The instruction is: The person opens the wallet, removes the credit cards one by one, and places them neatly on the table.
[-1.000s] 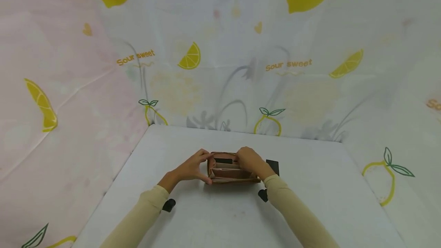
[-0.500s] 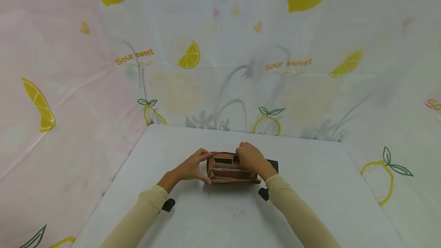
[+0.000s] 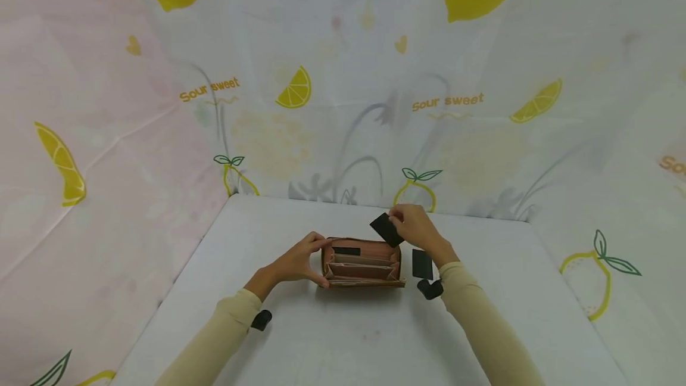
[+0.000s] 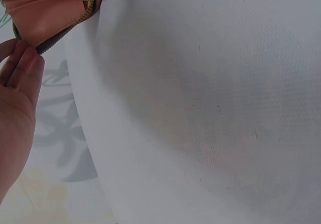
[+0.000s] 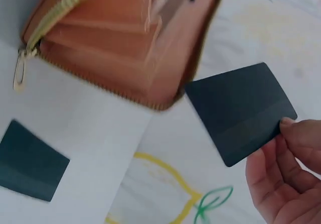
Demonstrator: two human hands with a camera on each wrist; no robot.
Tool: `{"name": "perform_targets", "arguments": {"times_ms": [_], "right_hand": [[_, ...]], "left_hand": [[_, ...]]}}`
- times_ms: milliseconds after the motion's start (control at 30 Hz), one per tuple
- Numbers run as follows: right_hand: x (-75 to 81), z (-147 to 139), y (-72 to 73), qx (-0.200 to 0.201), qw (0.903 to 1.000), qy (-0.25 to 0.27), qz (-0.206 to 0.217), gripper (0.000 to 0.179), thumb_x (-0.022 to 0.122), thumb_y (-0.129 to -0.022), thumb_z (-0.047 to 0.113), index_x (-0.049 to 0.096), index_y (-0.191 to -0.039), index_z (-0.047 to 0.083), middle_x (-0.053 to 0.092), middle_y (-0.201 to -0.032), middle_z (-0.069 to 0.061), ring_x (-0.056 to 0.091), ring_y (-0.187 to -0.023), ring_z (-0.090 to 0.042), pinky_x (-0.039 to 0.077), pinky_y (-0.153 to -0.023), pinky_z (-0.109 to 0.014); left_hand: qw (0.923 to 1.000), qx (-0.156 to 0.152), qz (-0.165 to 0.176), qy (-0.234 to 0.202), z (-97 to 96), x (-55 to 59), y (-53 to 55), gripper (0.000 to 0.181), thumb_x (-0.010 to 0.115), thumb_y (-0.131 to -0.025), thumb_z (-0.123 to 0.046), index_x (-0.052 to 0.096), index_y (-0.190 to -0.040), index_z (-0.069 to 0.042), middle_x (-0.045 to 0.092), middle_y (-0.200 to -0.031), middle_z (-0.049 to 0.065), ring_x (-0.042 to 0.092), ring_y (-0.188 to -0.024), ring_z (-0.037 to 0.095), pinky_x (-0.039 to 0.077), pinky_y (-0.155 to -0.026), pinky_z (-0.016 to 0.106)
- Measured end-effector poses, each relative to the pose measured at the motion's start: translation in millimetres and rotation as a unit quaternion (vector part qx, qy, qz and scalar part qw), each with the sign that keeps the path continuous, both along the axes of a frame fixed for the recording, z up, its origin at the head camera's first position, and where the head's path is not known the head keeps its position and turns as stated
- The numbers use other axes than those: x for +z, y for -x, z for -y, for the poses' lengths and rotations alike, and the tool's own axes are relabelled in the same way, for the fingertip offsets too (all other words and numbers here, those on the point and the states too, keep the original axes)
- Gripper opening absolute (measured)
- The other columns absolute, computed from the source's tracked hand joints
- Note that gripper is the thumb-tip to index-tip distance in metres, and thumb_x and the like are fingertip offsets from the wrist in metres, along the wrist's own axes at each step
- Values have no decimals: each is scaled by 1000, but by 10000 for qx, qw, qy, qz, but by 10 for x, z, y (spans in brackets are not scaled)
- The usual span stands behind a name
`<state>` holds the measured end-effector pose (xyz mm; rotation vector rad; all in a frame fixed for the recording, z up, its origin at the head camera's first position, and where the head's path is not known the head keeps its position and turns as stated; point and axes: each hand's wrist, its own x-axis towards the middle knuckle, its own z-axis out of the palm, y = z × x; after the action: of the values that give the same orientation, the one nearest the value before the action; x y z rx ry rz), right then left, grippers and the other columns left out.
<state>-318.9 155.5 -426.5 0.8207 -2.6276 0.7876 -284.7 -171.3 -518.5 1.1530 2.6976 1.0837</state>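
Note:
A brown zip-round wallet (image 3: 364,283) stands unzipped on the white table, its pinkish compartments facing up. My left hand (image 3: 293,261) grips its left end, thumb at the front edge and fingers at the back edge. Up behind the wallet's right back corner, my right hand (image 3: 415,225) pinches a black card (image 5: 241,113) by one edge between thumb and fingers. Another black card (image 3: 347,251) shows in a slot along the wallet's back inner wall. In the right wrist view, the gold zipper pull (image 5: 20,73) hangs at the wallet's corner.
A separate black card (image 3: 421,264) lies on the table (image 3: 354,344) just right of the wallet. Lemon-printed cloth (image 3: 343,136) closes off the back and sides. Dark wrist-worn pieces (image 3: 261,320) show beneath both forearms.
My right hand has drawn a black card out of the wallet's back slots and moved up and right with it. The left hand keeps its grip on the wallet.

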Motion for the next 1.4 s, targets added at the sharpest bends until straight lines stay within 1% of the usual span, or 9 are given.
{"name": "perform_targets", "arguments": {"times_ms": [100,200,400,567,667,767,933,1167,1400], "right_hand": [[6,-238,18,-620,9971,428,136,7,66,-89,4,70,-91,-2,65,-77,-8,58,-70,-22,49,-63,-40],[-58,-483,19,-1217,9895,602,506,13,64,-91,6,70,-95,-4,67,-83,-12,59,-75,-26,49,-66,-43],[-320,-916,-62,-2059,9642,725,1505,21,62,-93,9,69,-99,-10,68,-85,-18,63,-74,-29,51,-65,-41],[-546,-1166,-172,-2576,9370,911,2176,25,62,-92,10,70,-99,-13,69,-82,-16,64,-69,-20,52,-61,-33],[-648,-1270,-233,-2747,9209,1113,2532,25,62,-91,8,69,-98,-15,69,-76,-14,64,-61,-15,52,-56,-29],[-749,-1341,-271,-2846,9117,1182,2717,25,63,-90,8,69,-96,-15,67,-70,-8,60,-57,-10,49,-53,-25],[-879,-1361,-308,-3007,9037,1285,2764,23,70,-86,10,72,-92,-13,66,-64,-3,58,-54,-9,45,-52,-24],[-935,-1273,-275,-3083,9129,1185,2400,25,74,-84,14,74,-90,-10,68,-65,-6,59,-55,-10,44,-53,-25],[-994,-1250,-244,-3175,9106,1150,2385,28,79,-81,15,73,-92,-10,70,-75,-13,63,-62,-19,48,-57,-31]], "left_hand": [[10000,-43,30,-44,0,-6,-1,109,88,-62,-49,40,-147,0,45,-123,8,48,-112,29,44,-95,51],[9999,-86,18,-88,2,-11,-5,110,88,-62,-50,40,-147,1,45,-123,9,48,-110,33,44,-91,52],[9998,-110,-40,-152,10,-14,-6,111,86,-62,-53,40,-147,2,45,-122,8,48,-108,34,45,-88,52],[9999,-83,-97,-106,4,-10,-9,110,86,-63,-53,40,-147,2,45,-122,7,49,-106,33,45,-86,50],[9999,-95,-78,-96,-2,-7,-7,110,86,-63,-53,40,-147,1,45,-122,7,49,-106,33,45,-86,50],[9999,-81,-56,-105,2,-1,-10,110,86,-62,-53,40,-147,1,45,-122,7,49,-106,34,45,-86,50],[9999,-80,-107,-79,8,-2,-13,111,86,-62,-53,39,-147,1,45,-122,6,49,-107,33,45,-88,51],[9999,-31,-119,-30,14,5,-13,108,90,-62,-46,41,-147,0,45,-122,6,48,-109,28,45,-93,47],[9999,-48,-118,-15,5,16,-20,106,91,-63,-40,41,-147,-1,46,-122,9,48,-111,26,43,-98,49]]}}
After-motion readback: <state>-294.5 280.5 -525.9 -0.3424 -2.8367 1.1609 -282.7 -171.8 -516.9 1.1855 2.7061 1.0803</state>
